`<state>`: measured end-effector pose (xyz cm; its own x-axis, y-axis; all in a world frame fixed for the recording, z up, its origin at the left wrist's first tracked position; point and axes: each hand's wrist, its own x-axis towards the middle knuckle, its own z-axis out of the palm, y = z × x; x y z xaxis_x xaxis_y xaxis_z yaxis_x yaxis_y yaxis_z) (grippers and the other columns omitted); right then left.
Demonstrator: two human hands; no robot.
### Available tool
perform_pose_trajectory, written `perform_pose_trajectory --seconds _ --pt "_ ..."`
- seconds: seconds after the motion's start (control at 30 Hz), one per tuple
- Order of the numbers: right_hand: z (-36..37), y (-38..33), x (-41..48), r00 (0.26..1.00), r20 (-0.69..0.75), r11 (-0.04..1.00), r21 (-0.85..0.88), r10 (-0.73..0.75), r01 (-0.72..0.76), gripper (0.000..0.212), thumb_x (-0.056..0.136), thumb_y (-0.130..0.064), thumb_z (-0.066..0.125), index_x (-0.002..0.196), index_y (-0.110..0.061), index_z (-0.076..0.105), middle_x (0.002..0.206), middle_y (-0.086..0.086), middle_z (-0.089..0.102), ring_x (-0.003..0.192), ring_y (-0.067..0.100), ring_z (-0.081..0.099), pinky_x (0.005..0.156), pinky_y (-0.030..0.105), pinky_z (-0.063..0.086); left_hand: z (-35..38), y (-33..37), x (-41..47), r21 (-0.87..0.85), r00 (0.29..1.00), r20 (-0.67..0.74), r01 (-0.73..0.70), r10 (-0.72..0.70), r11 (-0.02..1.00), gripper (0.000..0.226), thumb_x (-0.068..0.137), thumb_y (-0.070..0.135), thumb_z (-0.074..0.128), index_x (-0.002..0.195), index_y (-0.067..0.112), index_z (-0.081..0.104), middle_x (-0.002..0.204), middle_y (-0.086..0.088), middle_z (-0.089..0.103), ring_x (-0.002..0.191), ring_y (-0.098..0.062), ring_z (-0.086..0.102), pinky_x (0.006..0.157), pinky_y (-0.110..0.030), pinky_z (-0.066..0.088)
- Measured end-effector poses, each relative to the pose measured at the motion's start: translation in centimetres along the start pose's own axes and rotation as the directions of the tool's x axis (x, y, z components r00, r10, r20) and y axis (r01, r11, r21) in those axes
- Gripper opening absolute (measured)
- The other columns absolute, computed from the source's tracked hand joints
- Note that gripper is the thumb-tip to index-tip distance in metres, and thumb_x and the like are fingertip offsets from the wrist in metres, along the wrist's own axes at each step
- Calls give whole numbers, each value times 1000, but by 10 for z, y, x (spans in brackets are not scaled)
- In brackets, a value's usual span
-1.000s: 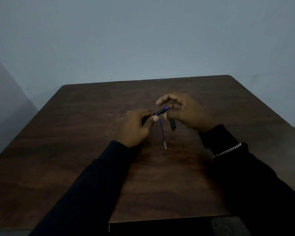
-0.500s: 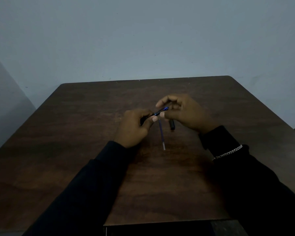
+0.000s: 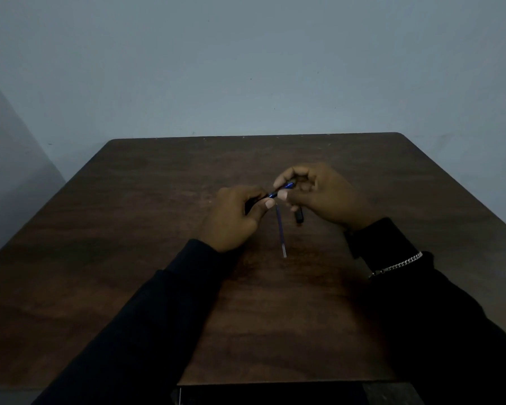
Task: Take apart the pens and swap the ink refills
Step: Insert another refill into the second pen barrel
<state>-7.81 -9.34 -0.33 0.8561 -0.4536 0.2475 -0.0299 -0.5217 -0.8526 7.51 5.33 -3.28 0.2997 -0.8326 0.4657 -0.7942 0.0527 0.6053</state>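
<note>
Left grip (image 3: 234,217) pinches one end of the blue pen barrel (image 3: 279,190). Right grip (image 3: 324,197) pinches the other end, w/ a black pen piece (image 3: 299,216) poking out below its fingers. Thin refill (image 3: 280,232) hangs between both grips, over the worktop (image 3: 158,229). Best approach: brace w/ left, twist and pull straight w/ right, don't bend refill. Can't tell which grip holds the refill, and dim light hides the joint.

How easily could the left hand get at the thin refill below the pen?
Probably yes, once free: the refill sits right beside the left hand with nothing between, but that hand and the right hand both grip the blue pen.
</note>
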Motion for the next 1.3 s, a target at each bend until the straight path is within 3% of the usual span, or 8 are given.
perform_pose_trajectory --seconds 0.23,0.43,0.53,0.63,0.73,0.93,1.07,1.3 --pt "4 2 1 995 -96 999 -37 30 -34 33 97 -39 70 89 -8 76 71 9 75 55 18 69 53 33 60 0 0 1 5 999 -35 -27 28 1000 31 100 22 69 73 32 58 55 11 49 51 -4 44 53 -29 32" --pt "1 2 1 1000 -20 999 34 15 -15 7 96 -5 69 101 -4 74 82 15 77 69 16 73 65 25 60 1 -1 1 13 999 -28 -16 16 1000 35 101 23 68 71 34 55 55 12 47 53 -6 44 51 -22 28" --pt "0 1 2 1000 9 996 94 10 -10 24 89 4 69 103 -14 74 95 12 77 83 20 75 71 27 60 1 -2 1 19 999 -31 -15 16 1000 30 101 23 67 73 32 59 56 10 51 53 -5 46 52 -26 31" --pt "3 3 2 997 -24 987 143 77 -73 23 88 -20 76 111 -19 73 94 6 74 77 18 74 64 29 61 1 -2 -1 17 999 -31 -20 20 1000 21 101 23 67 81 18 69 60 6 56 54 -8 48 53 -28 33" --pt "4 5 1 994 -74 996 18 83 -82 31 94 -41 73 92 -11 75 74 8 75 59 18 71 55 27 57 0 -1 -1 25 999 -36 -25 25 999 19 102 22 66 85 16 71 61 1 58 56 -13 51 54 -28 32" --pt "1 1 2 999 -36 994 108 38 -34 14 94 -3 71 106 -9 74 99 14 76 79 13 73 67 24 60 -1 2 -1 23 999 -29 -28 28 999 13 102 21 65 94 17 74 65 5 62 61 -12 54 53 -18 30" --pt "4 -1 0 991 -73 985 135 115 -104 23 95 -24 74 104 -3 74 89 17 75 68 16 72 62 27 60 -2 4 -1 32 998 -44 -44 45 999 9 102 20 66 96 19 73 66 13 60 61 -3 55 53 -12 31" --pt "0 -2 0 983 -140 970 229 117 -83 7 94 -10 74 100 -8 76 86 13 77 71 14 71 67 25 61 2 -1 0 -21 1000 -4 23 -23 1000 16 106 28 57 95 26 68 69 7 61 61 -7 54 58 -27 42"
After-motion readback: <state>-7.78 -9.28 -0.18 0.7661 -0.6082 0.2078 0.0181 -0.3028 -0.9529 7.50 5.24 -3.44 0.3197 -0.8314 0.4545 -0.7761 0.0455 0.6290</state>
